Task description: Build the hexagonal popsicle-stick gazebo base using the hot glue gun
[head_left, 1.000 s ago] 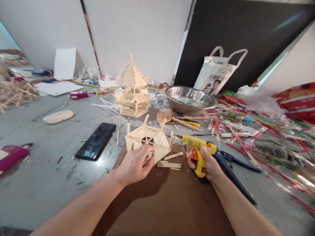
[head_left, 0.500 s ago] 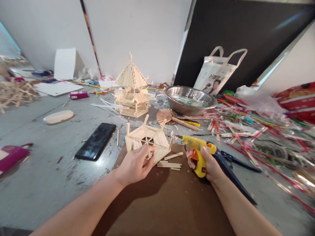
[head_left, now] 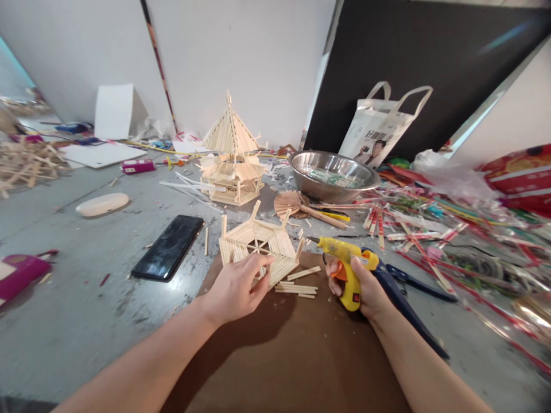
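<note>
Grey, scuffed work surface [head_left: 107, 321] spreads across the frame, littered with scraps. White wall panel [head_left: 267, 63] at upper centre; one black panel [head_left: 430, 57] at upper right. One brown board [head_left: 310, 355] at bottom centre.

Counted left to right: two purple-and-white objects, one at the left edge [head_left: 21, 275], one upper left [head_left: 138, 166]. One white oval case [head_left: 102, 204]. One black phone [head_left: 167, 248], left of centre. One pale stick pavilion [head_left: 232, 172], upper centre.

Left hand [head_left: 239, 287], centre: fingers drawn narrow over the near side of one six-sided pale stick frame [head_left: 279, 245] at mid-centre, five posts visible; cannot tell whether they pinch a stick. Several loose pale sticks [head_left: 297, 288] just beside it. One round steel bowl [head_left: 327, 192].

Right hand [head_left: 368, 287], right of centre: wrapped round one yellow hot-glue gun [head_left: 350, 272], orange trigger, nozzle toward the frame's side. One white two-handled bag [head_left: 365, 129], upper right.
</note>
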The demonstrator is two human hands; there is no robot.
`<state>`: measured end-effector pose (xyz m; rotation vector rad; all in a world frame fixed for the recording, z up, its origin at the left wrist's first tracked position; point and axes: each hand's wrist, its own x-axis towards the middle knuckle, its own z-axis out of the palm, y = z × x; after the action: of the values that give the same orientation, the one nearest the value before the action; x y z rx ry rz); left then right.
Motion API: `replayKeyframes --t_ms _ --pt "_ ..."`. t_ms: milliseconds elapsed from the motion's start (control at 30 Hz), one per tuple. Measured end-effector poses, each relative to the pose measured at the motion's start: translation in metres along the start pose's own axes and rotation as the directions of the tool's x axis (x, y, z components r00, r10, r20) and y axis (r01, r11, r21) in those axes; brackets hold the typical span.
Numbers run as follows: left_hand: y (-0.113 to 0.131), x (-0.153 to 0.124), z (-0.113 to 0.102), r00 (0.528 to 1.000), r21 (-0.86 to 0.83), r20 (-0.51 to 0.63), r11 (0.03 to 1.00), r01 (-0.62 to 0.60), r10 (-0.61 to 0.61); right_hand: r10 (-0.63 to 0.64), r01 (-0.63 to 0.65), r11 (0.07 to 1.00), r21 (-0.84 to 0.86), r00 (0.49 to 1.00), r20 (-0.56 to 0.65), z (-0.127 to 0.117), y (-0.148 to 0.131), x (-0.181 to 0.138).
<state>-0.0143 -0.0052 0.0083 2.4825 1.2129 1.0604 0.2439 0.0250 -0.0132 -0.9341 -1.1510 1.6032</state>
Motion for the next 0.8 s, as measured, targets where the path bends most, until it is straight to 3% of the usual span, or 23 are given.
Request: replayKeyframes --t_ms 800 --pt "0.0001 0.0008 -0.0001 1.000 0.002 -0.001 1.000 -0.008 0.008 -0.007 0.007 1.000 -0.009 1.000 0.000 0.0002 0.0002 -0.0007"
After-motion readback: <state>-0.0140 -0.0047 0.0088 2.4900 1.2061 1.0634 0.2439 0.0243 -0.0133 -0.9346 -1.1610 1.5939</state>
